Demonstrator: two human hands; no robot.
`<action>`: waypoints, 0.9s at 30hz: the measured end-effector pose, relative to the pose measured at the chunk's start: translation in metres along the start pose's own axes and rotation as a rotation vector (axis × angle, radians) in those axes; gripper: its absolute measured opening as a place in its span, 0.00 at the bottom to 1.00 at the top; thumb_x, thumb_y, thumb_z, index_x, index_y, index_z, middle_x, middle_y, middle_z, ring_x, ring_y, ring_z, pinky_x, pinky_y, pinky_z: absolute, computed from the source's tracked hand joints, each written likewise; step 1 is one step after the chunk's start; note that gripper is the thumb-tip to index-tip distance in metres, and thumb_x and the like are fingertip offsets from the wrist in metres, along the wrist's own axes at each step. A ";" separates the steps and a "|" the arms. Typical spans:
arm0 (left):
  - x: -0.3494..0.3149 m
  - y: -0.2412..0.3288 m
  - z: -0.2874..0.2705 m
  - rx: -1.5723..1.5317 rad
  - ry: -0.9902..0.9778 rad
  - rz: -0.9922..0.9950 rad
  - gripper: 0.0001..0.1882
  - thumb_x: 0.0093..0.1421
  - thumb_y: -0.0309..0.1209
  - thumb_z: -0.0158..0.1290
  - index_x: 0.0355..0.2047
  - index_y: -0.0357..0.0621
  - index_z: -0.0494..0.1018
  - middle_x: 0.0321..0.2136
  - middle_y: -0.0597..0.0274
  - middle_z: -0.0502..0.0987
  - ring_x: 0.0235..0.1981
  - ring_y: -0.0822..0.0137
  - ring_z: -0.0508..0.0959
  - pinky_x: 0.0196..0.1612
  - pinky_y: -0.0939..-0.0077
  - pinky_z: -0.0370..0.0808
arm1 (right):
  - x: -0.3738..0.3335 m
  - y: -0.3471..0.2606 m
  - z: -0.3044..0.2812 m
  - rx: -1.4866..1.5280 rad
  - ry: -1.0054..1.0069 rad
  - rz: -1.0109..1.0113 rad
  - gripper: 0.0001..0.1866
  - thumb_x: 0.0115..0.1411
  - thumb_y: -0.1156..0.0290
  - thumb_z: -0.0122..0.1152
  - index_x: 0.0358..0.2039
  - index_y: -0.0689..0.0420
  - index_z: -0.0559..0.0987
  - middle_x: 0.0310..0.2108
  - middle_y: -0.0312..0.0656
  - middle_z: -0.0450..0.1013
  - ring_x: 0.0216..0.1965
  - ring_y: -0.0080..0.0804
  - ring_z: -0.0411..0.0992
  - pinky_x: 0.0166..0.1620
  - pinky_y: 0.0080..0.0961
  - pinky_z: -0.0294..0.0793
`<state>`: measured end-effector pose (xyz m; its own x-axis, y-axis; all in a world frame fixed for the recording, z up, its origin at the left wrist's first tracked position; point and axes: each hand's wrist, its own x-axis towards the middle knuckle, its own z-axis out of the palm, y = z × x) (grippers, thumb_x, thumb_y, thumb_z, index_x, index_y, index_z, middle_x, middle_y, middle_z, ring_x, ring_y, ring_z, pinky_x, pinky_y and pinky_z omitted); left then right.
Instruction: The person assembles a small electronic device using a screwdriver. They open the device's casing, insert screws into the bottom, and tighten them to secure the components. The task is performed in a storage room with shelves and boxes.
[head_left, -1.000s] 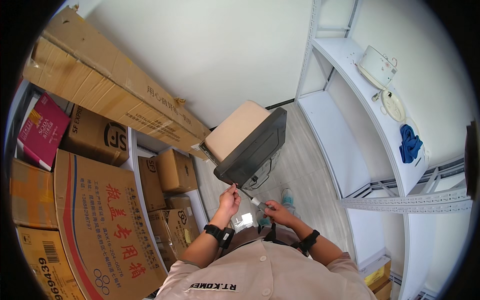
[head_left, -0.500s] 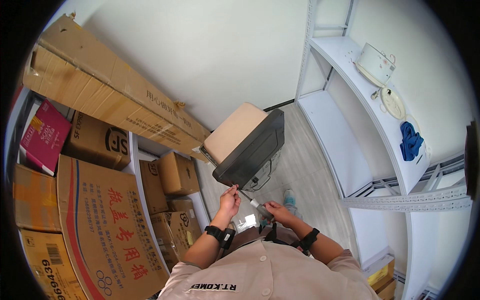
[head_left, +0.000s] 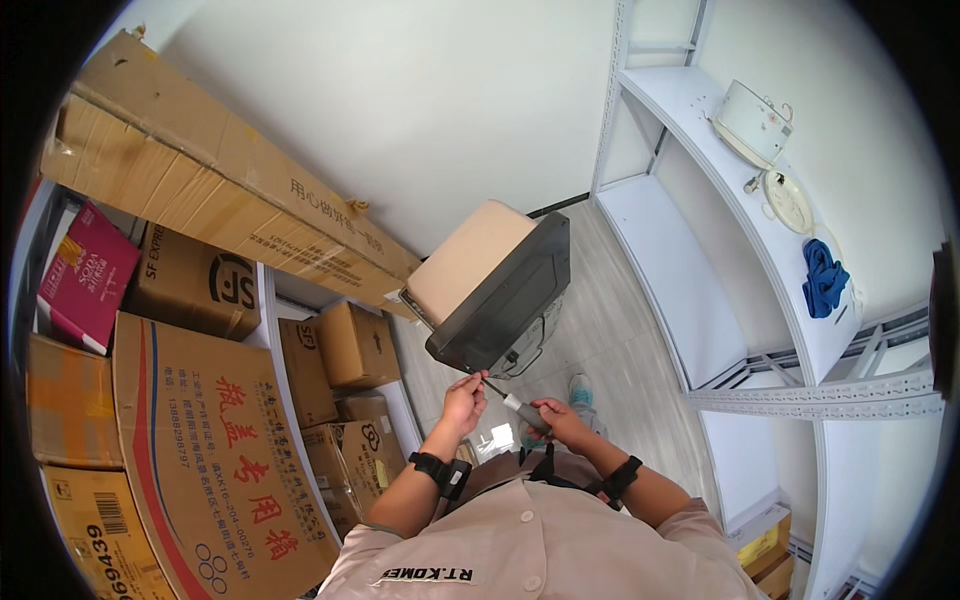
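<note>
A screwdriver [head_left: 528,413] with a grey handle and white collar is in my right hand [head_left: 562,422], fingers wrapped round the handle. Its thin shaft slants up and left to the lower edge of a black, flat-sided appliance [head_left: 505,300]. There my left hand [head_left: 464,402] is closed in a pinch by the tip of the shaft; what lies between those fingertips is too small to make out. Ribbed or wire-like parts [head_left: 530,350] show on the appliance's near side. It stands tilted against a light tan box-shaped piece [head_left: 470,260] behind it.
Cardboard boxes [head_left: 220,440] fill the shelves on my left, with a long carton [head_left: 230,190] lying along the top. White metal shelving [head_left: 670,270] curves along the right, bearing a white round appliance [head_left: 752,125], a pale lid-like disc [head_left: 788,200] and blue cloth [head_left: 825,278].
My left fingertips have shifted slightly right along the appliance's lower edge. The screwdriver handle has swung up a little in my right hand. The appliance stays in about the same place.
</note>
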<state>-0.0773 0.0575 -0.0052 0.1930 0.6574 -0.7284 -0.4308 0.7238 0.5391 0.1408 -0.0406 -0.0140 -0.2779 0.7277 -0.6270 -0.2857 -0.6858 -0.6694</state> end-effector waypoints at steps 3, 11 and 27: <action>-0.002 -0.001 0.003 0.007 0.019 0.029 0.08 0.64 0.33 0.51 0.37 0.42 0.75 0.19 0.75 0.66 0.15 0.81 0.60 0.18 0.85 0.57 | -0.004 -0.012 0.001 -0.015 -0.005 0.035 0.19 0.67 0.56 0.43 0.50 0.55 0.71 0.30 0.40 0.76 0.25 0.22 0.72 0.24 0.19 0.66; 0.004 -0.003 0.005 0.018 0.068 0.033 0.09 0.61 0.37 0.56 0.31 0.46 0.75 0.19 0.76 0.67 0.15 0.82 0.59 0.19 0.85 0.56 | 0.017 0.021 -0.009 -0.520 0.108 -0.468 0.20 0.59 0.60 0.60 0.48 0.56 0.70 0.30 0.34 0.71 0.28 0.19 0.67 0.30 0.17 0.65; 0.002 -0.001 0.002 -0.035 -0.059 -0.042 0.10 0.64 0.34 0.52 0.38 0.39 0.75 0.18 0.75 0.66 0.16 0.81 0.61 0.18 0.85 0.57 | -0.012 -0.025 0.009 -0.024 -0.030 -0.009 0.18 0.68 0.55 0.42 0.48 0.54 0.68 0.29 0.40 0.76 0.20 0.20 0.65 0.22 0.18 0.62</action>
<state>-0.0746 0.0584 -0.0070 0.2633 0.6384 -0.7233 -0.4519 0.7440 0.4922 0.1425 -0.0319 0.0141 -0.3030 0.7333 -0.6086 -0.2662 -0.6783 -0.6848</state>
